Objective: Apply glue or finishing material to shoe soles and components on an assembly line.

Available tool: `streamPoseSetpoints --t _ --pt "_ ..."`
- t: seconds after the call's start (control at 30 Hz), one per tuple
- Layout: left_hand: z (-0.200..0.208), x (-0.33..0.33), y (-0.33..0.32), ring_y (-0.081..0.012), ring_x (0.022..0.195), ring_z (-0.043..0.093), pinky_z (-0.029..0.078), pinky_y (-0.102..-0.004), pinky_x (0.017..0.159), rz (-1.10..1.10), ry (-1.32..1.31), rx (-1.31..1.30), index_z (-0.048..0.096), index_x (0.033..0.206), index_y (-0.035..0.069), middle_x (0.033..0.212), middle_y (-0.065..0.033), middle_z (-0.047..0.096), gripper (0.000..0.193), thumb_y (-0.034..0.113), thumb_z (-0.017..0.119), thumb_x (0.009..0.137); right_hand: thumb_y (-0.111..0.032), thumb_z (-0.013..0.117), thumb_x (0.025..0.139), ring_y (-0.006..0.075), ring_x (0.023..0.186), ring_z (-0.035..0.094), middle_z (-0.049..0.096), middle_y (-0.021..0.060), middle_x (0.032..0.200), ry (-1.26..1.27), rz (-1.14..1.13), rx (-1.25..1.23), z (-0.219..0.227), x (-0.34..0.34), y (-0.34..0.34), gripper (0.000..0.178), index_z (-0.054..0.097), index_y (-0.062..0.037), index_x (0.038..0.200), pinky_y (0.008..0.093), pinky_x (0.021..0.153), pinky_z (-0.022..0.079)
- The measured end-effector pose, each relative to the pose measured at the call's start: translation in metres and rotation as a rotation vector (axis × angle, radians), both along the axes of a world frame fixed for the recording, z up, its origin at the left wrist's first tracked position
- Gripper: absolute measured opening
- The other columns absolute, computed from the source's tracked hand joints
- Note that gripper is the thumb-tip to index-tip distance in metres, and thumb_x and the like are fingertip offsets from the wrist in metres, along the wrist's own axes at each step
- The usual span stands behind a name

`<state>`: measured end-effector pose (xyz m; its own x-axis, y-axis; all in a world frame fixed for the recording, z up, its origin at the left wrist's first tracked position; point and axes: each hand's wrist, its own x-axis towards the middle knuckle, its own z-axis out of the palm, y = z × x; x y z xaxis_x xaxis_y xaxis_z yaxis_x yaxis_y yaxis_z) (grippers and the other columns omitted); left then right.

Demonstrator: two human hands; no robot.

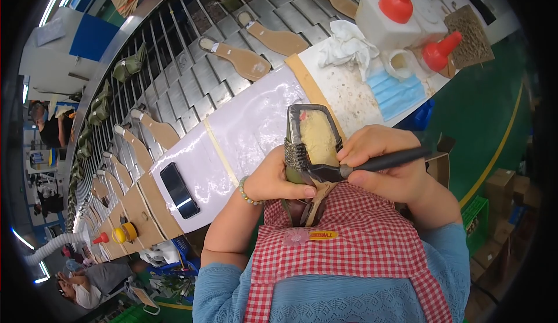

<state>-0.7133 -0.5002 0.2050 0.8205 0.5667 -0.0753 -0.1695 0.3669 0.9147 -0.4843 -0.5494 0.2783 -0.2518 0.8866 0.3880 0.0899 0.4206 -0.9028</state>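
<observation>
In front of my apron I hold a shoe upper on a last, its bottom turned up, with a dark rim around a pale yellow sole face and a woven trim on the side. My left hand is closed around its near left side, thumb on the lower end. A black-handled tool is gripped in my right hand. The tool's front end meets the near right edge of the shoe; its tip is hidden, so I cannot tell its kind.
A white-covered bench bears a phone. Beyond runs a slatted metal conveyor with brown insoles and green uppers. White bottles with red nozzles, crumpled tissue and a blue mask lie at right.
</observation>
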Motion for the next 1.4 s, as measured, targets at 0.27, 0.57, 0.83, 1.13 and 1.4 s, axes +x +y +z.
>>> streamPoseSetpoints --t 0.27,0.57,0.83,1.13,1.4 --pt "0.002 -0.001 0.0 -0.0166 0.104 0.056 0.045 -0.0309 0.092 -0.05 0.013 -0.003 0.055 0.12 -0.002 0.113 -0.0091 0.061 0.064 0.02 0.081 0.067 -0.002 0.074 0.073 0.0226 0.079 0.065 0.066 0.0114 0.088 -0.038 -0.086 0.078 0.008 -0.002 0.011 0.017 0.064 -0.0012 0.087 0.0299 0.071 0.05" --pt "-0.01 -0.003 0.001 -0.018 0.107 0.055 0.043 -0.0322 0.095 -0.027 -0.031 -0.055 0.051 0.123 -0.003 0.117 -0.0106 0.059 0.068 0.021 0.081 0.067 -0.004 0.076 0.072 0.0209 0.086 0.065 0.066 0.0123 0.089 0.059 0.091 -0.121 0.013 0.016 0.011 0.02 0.064 -0.0003 0.087 0.0295 0.075 0.05" --pt "-0.047 -0.027 -0.019 -0.0237 0.106 0.06 0.047 -0.0352 0.091 0.154 0.006 -0.13 0.042 0.129 -0.004 0.118 -0.0136 0.059 0.086 0.042 0.081 0.068 -0.008 0.072 0.076 0.0104 0.078 0.055 0.061 0.002 0.081 -0.391 -0.798 -0.137 -0.011 0.123 0.039 0.018 0.061 -0.0008 0.088 0.0247 0.073 0.043" --pt "-0.064 -0.04 -0.026 -0.0214 0.104 0.061 0.05 -0.0339 0.087 0.372 0.018 -0.138 0.041 0.129 -0.003 0.118 -0.0122 0.058 0.085 0.047 0.078 0.07 -0.011 0.073 0.072 0.0213 0.078 0.063 0.066 0.0101 0.081 -0.602 -0.801 -0.174 -0.056 0.158 0.071 0.023 0.062 -0.0003 0.088 0.0318 0.072 0.048" --pt "-0.049 -0.033 -0.023 -0.0206 0.103 0.06 0.05 -0.0331 0.086 0.391 0.051 -0.1 0.04 0.129 -0.002 0.116 -0.0111 0.058 0.089 0.053 0.077 0.069 -0.011 0.073 0.071 0.019 0.074 0.06 0.063 0.0079 0.078 -0.584 -0.734 -0.243 -0.045 0.153 0.067 0.02 0.062 -0.0011 0.085 0.0311 0.071 0.047"
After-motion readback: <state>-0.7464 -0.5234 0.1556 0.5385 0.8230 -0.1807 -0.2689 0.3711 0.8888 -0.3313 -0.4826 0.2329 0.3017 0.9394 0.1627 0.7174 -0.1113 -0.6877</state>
